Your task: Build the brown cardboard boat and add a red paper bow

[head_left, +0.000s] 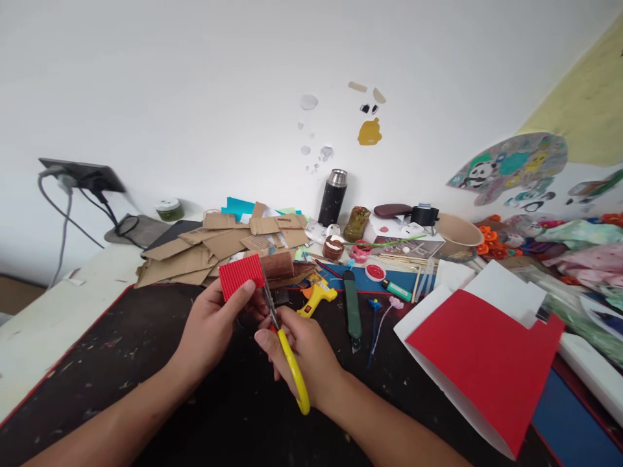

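My left hand point(211, 321) pinches a small red piece of corrugated card point(240, 275), its thumb lying across the front. In my right hand point(304, 353) is a pair of scissors point(294, 373) with yellow handles, the blades pointing up along the card's right edge. Whether the blades are cutting into the card, I cannot tell. Behind the hands, a brown roll point(277, 266) lies on the table. To the right of it are a yellow glue gun point(318, 297) and a green utility knife point(352, 305).
Flat cardboard pieces point(195, 253) are piled at the back left. A black thermos point(333, 198) stands by the wall. A large red sheet point(487, 363) lies at the right. Two small pipe-cleaner flowers point(374, 324) rest beside the knife. A power strip point(82, 174) with cables is at the left.
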`<state>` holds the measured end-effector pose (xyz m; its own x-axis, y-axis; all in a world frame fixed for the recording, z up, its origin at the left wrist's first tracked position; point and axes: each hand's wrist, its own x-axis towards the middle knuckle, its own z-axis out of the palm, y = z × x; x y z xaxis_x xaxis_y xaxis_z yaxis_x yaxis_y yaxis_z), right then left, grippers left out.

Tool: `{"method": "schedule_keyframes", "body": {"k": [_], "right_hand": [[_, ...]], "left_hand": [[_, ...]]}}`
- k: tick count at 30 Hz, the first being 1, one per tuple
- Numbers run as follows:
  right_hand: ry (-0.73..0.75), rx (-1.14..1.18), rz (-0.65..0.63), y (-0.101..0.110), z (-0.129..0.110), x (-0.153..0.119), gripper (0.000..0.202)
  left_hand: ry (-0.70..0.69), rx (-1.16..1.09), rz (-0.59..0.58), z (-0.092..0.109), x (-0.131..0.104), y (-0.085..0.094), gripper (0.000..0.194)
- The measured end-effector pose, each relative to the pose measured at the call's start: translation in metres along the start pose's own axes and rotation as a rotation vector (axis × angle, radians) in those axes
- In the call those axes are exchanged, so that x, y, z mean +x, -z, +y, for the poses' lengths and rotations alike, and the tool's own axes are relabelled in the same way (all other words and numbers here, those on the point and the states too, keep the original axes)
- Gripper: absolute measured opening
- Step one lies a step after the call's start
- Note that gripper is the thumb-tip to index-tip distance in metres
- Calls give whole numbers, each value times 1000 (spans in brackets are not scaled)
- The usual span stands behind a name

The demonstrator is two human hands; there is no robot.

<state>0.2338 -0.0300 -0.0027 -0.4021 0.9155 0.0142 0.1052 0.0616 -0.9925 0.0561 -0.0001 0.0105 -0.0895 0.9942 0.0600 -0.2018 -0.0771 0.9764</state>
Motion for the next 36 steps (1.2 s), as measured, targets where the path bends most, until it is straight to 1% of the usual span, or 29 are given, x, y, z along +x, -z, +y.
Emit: {"method": "schedule_keyframes", "body": {"k": [8,16,23,28,32,36], "right_hand": [[-5,-136,12,-1,-1,-3,36],[37,-222,27,-1,-4,-3,28],[49,-226,27,-1,-3,-4,27],[43,-226,35,-2,-4,-4,25],[53,-222,41,-2,-7,-5,25],[62,-194,49,-2,-9,-5,22]], "left_hand": [[-5,25,-17,0,-6,-1,36],[-7,15,-8,-1,-10,1,36],[-5,9,-2,0,-11,-1,37],[0,16,22,0,-11,-1,39],[15,11,12,1,-13,-2,40],[19,-17,21,1,-13,-3,36]]}}
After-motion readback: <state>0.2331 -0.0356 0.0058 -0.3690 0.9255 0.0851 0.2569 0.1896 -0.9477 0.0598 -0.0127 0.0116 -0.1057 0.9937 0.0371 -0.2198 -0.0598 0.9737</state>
